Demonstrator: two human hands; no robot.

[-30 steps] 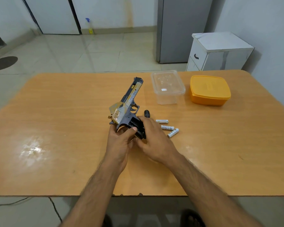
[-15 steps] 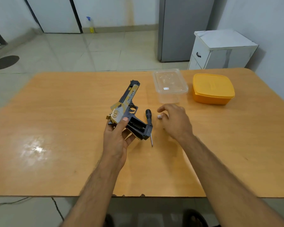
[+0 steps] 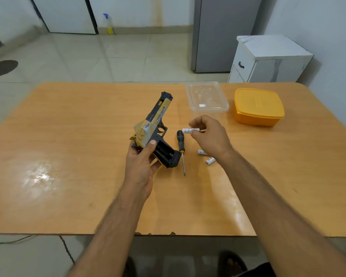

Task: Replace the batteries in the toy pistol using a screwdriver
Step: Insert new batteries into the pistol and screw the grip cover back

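Count: one toy pistol (image 3: 155, 124), one screwdriver (image 3: 181, 148), three batteries. Left hand (image 3: 140, 166) grips the pistol at the handle, battery compartment open. Right hand (image 3: 210, 136) pinches one battery (image 3: 190, 130) just right of the pistol. Screwdriver lies between both hands; two batteries (image 3: 207, 156) lie under the right wrist, partly hidden. One clear container (image 3: 207, 96) and one orange box (image 3: 258, 106) sit beyond, on the table (image 3: 68, 136).

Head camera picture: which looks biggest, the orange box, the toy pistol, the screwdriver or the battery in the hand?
1. Toy pistol, though it is nearer the camera
2. Orange box, roughly alike, so unsure
3. Screwdriver
4. Battery pinched in the right hand
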